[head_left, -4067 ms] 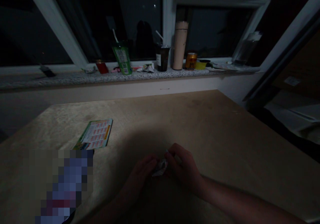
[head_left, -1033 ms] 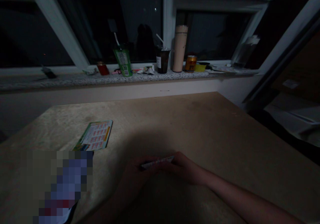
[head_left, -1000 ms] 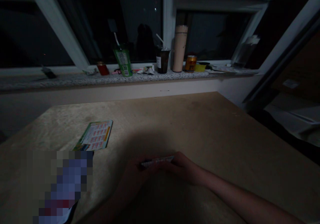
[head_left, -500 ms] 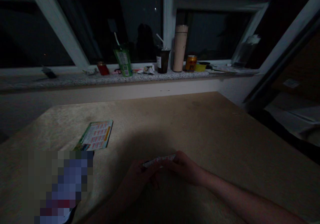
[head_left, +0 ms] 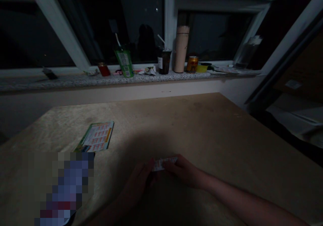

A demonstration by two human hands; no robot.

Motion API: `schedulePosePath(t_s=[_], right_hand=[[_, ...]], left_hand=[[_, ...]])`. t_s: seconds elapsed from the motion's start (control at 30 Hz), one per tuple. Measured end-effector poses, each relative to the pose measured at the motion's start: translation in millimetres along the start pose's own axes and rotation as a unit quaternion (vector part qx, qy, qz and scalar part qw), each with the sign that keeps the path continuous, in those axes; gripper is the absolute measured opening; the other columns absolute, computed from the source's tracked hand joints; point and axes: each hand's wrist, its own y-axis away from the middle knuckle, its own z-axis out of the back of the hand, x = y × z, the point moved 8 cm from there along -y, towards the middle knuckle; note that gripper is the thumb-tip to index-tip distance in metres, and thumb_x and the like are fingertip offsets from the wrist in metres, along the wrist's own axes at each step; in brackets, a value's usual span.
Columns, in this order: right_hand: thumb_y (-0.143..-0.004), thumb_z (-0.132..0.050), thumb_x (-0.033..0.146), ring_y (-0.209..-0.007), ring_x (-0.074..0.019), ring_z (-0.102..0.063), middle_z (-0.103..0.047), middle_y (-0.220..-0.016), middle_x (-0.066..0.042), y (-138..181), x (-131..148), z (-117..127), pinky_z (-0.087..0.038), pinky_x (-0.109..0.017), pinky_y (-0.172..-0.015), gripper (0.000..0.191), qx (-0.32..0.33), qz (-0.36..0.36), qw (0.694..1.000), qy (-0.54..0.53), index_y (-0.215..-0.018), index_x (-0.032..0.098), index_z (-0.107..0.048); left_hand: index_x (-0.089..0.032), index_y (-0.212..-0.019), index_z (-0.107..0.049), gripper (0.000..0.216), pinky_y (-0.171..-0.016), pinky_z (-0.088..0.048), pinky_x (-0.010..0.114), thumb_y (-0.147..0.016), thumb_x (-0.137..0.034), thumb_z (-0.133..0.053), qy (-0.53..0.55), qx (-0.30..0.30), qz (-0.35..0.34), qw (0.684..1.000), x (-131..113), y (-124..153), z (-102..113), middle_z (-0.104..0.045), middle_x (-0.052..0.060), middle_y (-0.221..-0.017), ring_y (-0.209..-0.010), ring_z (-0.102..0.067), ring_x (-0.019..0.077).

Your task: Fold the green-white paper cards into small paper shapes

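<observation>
A small pale printed strip of paper or foil (head_left: 163, 163) lies between my two hands, low over the tan table (head_left: 202, 128). My left hand (head_left: 140, 180) has its fingers closed on the strip's left end. The fingers of my right hand (head_left: 183, 170) pinch its right end. The light is dim and the strip's print is unreadable.
A printed green and orange card (head_left: 97, 140) lies on the table to the left, above a blurred patch (head_left: 63, 185). On the window sill (head_left: 37, 81) stand a green cup (head_left: 123, 62), a dark cup (head_left: 164, 61), a tall beige flask (head_left: 180, 49) and a can (head_left: 192, 63).
Four seconds ago the thing was a crumpled wad between my hands; it then showed as a long thin strip, and now it looks shorter, with my left hand closer in.
</observation>
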Motion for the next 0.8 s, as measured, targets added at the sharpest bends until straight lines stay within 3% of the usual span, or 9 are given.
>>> schedulePosePath(t_s=[0.23, 0.43, 0.6, 0.7, 0.8], right_hand=[[-0.078, -0.054, 0.063, -0.048, -0.0068, -0.029, -0.037, -0.051, 0.006, -0.6, -6.7, 4.8, -0.023, -0.021, -0.045, 0.051, -0.034, -0.006, 0.999, -0.032, -0.058, 0.016, -0.050], [-0.082, -0.056, 0.057, -0.062, -0.0116, -0.053, -0.060, -0.066, 0.000, -1.8, 4.3, -11.8, -0.042, -0.024, -0.062, 0.045, 0.034, 0.046, 0.995, -0.082, -0.071, 0.014, -0.064], [-0.084, -0.056, 0.052, -0.055, -0.0093, -0.049, -0.057, -0.061, 0.001, -1.0, 8.5, -5.5, -0.038, -0.022, -0.055, 0.041, -0.008, 0.063, 0.996, -0.068, -0.067, 0.014, -0.063], [-0.081, -0.059, 0.052, -0.052, -0.0084, -0.044, -0.052, -0.058, 0.002, -1.0, 6.5, -0.9, -0.035, -0.022, -0.052, 0.041, -0.025, 0.056, 0.997, -0.050, -0.064, 0.014, -0.061], [-0.080, -0.060, 0.054, -0.049, -0.0070, -0.038, -0.047, -0.055, 0.004, -0.9, 4.8, 1.9, -0.029, -0.020, -0.047, 0.044, -0.035, 0.049, 0.997, -0.041, -0.061, 0.014, -0.059]], left_hand=[[-0.022, -0.056, -0.052, 0.059, -0.056, -0.037, 0.028, -0.081, -0.071, -0.032, 0.030, 0.031, 0.008, 0.999, 4.2, -2.4, -11.3, -0.043, -0.003, -0.049, -0.052, -0.044, 0.0174], [-0.022, -0.057, -0.050, 0.059, -0.061, -0.041, 0.030, -0.082, -0.071, -0.029, -0.005, 0.018, 0.000, 1.000, 8.4, -2.1, -11.5, -0.050, -0.001, -0.058, -0.058, -0.048, 0.0190], [-0.021, -0.065, -0.057, 0.057, -0.065, -0.043, 0.031, -0.088, -0.063, -0.025, 0.006, 0.012, -0.006, 1.000, 22.0, -4.5, -9.0, -0.058, 0.003, -0.066, -0.064, -0.053, 0.0213], [-0.021, -0.074, -0.061, 0.048, -0.071, -0.044, 0.030, -0.087, -0.061, -0.036, -0.021, -0.004, -0.063, 0.998, 15.8, -3.7, -4.8, -0.062, 0.004, -0.076, -0.073, -0.055, 0.0224], [-0.022, -0.071, -0.060, 0.052, -0.068, -0.044, 0.029, -0.089, -0.061, -0.031, -0.045, 0.000, -0.076, 0.996, 8.5, -1.0, -5.5, -0.060, 0.003, -0.071, -0.068, -0.055, 0.0209]])
